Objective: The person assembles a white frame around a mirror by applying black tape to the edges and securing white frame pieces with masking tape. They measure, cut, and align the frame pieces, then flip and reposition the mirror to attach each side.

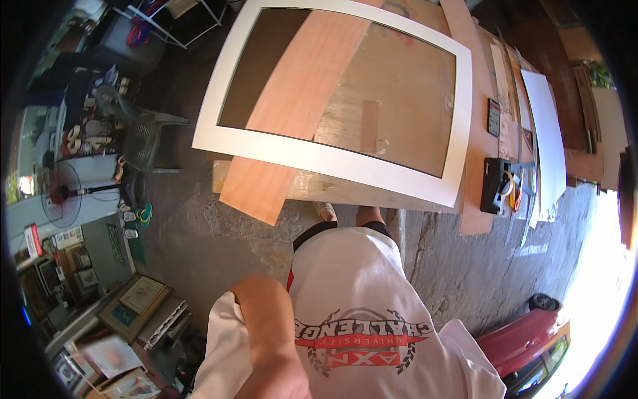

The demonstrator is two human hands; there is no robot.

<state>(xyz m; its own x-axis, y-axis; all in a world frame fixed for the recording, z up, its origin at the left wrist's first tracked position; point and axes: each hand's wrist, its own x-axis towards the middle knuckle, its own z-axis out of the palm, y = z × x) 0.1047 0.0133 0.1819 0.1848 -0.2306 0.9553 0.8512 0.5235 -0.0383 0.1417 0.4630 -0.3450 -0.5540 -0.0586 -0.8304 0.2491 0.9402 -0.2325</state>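
Note:
My left arm is folded back toward my chest, and my left hand [276, 382] is at the lower edge of the picture, cut off and blurred. Its fingers cannot be made out, and nothing shows in it. My right hand is out of view; only the right sleeve appears. In front of me a white rectangular mat board with a large window opening [319, 158] lies on the worktable. Beneath it runs a long reddish-brown wooden strip [256, 193], whose near end sticks out past the table's front edge. Brown cardboard [405, 86] covers the tabletop.
At the table's right are a calculator [493, 117], a black tape dispenser [492, 189], scissors [516, 199] and a white sheet [546, 133]. A chair [143, 139] and fan [61, 193] stand left, above stacked picture frames [136, 299]. A red car [525, 342] is at lower right.

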